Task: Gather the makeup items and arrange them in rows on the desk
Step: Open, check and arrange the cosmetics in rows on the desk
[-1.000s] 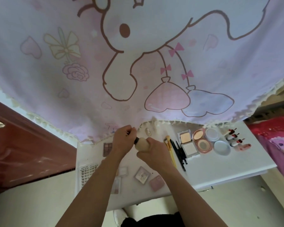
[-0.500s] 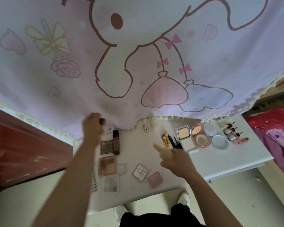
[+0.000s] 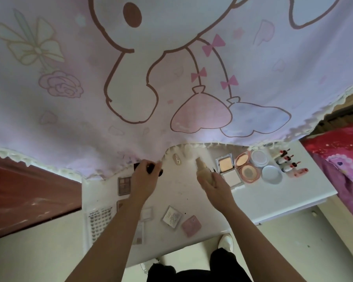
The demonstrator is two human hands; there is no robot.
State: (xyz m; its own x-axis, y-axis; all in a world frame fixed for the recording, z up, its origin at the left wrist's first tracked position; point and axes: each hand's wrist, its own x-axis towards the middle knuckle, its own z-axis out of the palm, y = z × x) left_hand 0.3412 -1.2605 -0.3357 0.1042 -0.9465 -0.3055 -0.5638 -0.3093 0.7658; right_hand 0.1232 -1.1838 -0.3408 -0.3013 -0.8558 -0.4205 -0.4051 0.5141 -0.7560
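On the white desk (image 3: pixel 259 197), my right hand (image 3: pixel 215 185) grips a beige foundation bottle (image 3: pixel 202 168), tilted with its top toward the curtain. My left hand (image 3: pixel 144 180) curls round a small dark piece (image 3: pixel 151 168), apparently a cap, beside an eyeshadow palette (image 3: pixel 124 183). To the right lie an open square powder compact (image 3: pixel 225 166), a pink round compact (image 3: pixel 247 168), two pale round jars (image 3: pixel 271 175) and several lip tubes (image 3: pixel 289 164). Near the front edge lie a white square compact (image 3: pixel 171 217) and a pink one (image 3: pixel 191 225). My left forearm hides other palettes.
A pink cartoon-print curtain (image 3: pixel 171 78) hangs low over the desk's back edge. A small gold item (image 3: pixel 177 159) lies just under its fringe. A sticker sheet (image 3: pixel 99 222) sits at the desk's left. A red-brown cabinet (image 3: pixel 29 190) stands left, a red bed cover (image 3: pixel 338 151) right.
My left hand has come back right from the curtain's edge to the palette. My right hand, which held nothing half a second ago, now grips the beige bottle.
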